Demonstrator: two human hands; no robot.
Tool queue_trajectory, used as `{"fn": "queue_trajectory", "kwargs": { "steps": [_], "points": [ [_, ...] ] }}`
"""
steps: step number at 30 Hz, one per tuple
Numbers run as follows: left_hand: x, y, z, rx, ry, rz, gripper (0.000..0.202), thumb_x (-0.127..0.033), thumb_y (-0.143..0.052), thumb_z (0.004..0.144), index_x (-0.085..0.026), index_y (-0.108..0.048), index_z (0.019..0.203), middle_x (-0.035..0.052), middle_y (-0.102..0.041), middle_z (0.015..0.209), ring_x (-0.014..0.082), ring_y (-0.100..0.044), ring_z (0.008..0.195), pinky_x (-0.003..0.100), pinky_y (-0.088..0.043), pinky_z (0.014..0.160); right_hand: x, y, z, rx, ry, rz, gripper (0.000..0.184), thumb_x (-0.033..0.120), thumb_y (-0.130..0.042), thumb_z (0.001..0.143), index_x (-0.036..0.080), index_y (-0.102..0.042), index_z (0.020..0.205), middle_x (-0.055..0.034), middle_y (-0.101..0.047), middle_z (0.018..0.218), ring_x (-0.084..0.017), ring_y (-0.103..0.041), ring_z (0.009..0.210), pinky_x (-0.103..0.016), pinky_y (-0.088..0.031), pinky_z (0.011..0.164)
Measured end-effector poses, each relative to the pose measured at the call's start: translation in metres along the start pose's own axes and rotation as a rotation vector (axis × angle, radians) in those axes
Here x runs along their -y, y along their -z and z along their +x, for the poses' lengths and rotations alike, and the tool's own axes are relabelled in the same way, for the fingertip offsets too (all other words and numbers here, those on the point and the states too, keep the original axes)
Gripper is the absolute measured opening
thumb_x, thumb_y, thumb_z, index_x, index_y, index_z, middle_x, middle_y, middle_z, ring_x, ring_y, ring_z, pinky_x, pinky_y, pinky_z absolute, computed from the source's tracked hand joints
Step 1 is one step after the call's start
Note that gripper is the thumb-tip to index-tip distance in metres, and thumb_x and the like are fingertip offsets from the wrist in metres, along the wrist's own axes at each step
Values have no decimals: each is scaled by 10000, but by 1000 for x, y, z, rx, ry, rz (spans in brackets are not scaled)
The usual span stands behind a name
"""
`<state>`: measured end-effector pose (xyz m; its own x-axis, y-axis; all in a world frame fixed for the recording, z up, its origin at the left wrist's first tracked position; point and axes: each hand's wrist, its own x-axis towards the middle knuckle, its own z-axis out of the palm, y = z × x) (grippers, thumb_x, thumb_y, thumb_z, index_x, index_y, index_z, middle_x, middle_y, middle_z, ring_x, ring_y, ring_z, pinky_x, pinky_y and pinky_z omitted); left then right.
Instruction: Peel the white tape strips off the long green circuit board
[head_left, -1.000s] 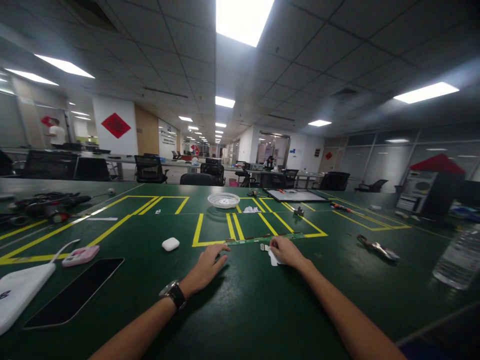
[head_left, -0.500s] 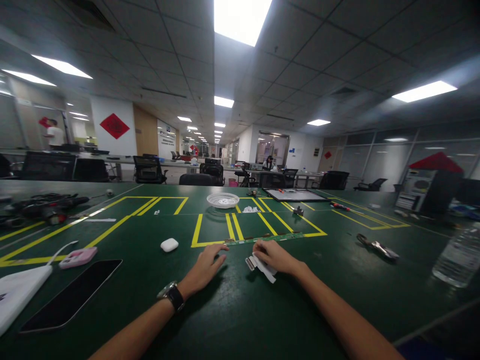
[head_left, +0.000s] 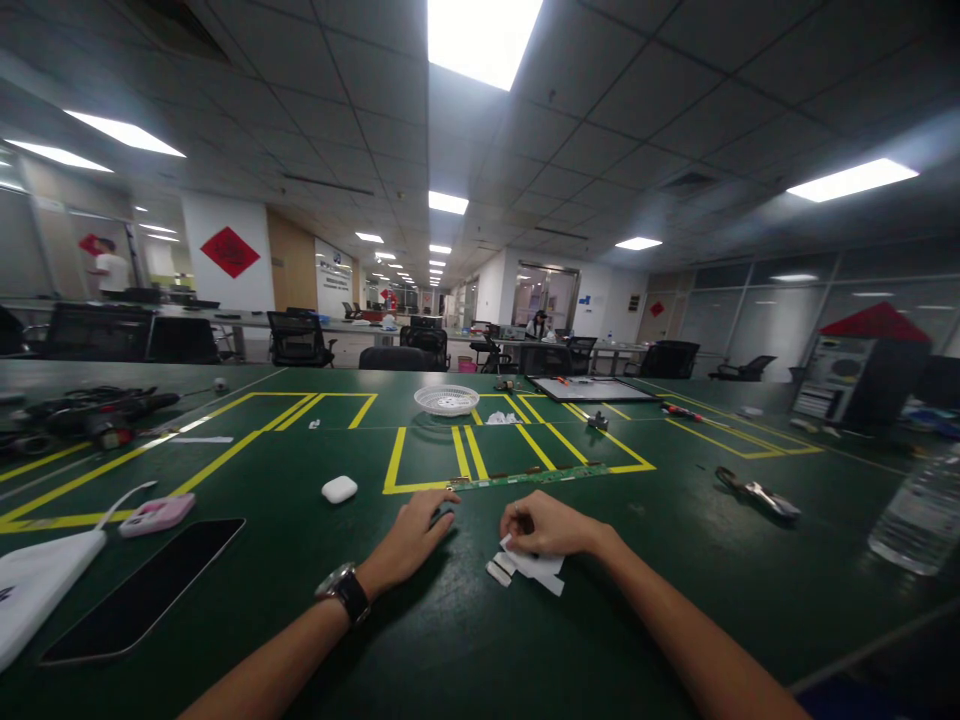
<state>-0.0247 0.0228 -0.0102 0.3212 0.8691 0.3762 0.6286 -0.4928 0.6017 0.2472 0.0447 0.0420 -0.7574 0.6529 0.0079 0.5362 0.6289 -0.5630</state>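
My left hand [head_left: 411, 538] lies flat on the green table [head_left: 480, 640] with its fingers stretched toward a long green circuit strip [head_left: 536, 477], and a watch sits on its wrist. Closed in a pinch, my right hand [head_left: 541, 526] holds a small white flat cable piece [head_left: 525, 567] that hangs down to the tabletop. The strip runs along the front edge of a yellow-taped box, just beyond both hands.
A white earbud case [head_left: 340, 489], a pink device [head_left: 157, 514], a black phone [head_left: 142, 588] and a white box [head_left: 37, 585] lie at left. A white basket [head_left: 447, 400] and a framed panel [head_left: 592, 390] sit farther back. Pliers [head_left: 754, 493] and a water bottle [head_left: 919, 515] are at right.
My right hand has pulled the white cable piece away from the circuit strip, leftward and toward me. My left hand has stayed in place.
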Motion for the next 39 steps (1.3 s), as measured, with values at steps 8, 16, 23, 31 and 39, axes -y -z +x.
{"fn": "queue_trajectory", "kwargs": {
  "steps": [8,16,23,31,39],
  "points": [
    [1,-1,-1,-5,-19,13,329,-356,-450,960,-228,-583,1232,85,-585,1309,264,-497,1243,449,-364,1071,-23,16,-2,-271,-100,-179,280,376,-605,885,163,-696,1043,-79,-692,978,-191,-631,884,-288,-479,806],
    [5,-5,0,-60,-62,22,314,-346,-440,967,-222,-587,1215,87,-591,1298,259,-497,1239,454,-359,1074,-68,12,-9,-303,-555,-529,564,548,-363,979,224,-496,1421,-190,-486,1390,-363,-450,1272,-534,-339,1020],
    [-2,3,1,-112,-83,37,303,-329,-422,975,-217,-603,1191,89,-606,1273,264,-514,1215,462,-387,1057,-51,3,1,-229,-345,-468,572,549,-352,983,210,-511,1415,-178,-443,1467,-344,-392,1347,-530,-287,1084],
    [0,11,3,-146,-102,72,294,-301,-435,964,-202,-610,1179,88,-624,1247,258,-536,1191,450,-393,1065,-8,-9,9,-131,78,-283,426,405,-374,1013,203,-608,1307,-124,-547,1393,-235,-484,1291,-400,-334,1103],
    [-13,2,-6,99,-160,147,330,-331,-476,982,-275,-549,1299,62,-518,1432,248,-441,1331,439,-351,1077,18,-10,7,-110,212,-167,346,325,-644,883,232,-644,1216,-83,-580,1327,-231,-519,1229,-372,-361,1068]
  ]
}}
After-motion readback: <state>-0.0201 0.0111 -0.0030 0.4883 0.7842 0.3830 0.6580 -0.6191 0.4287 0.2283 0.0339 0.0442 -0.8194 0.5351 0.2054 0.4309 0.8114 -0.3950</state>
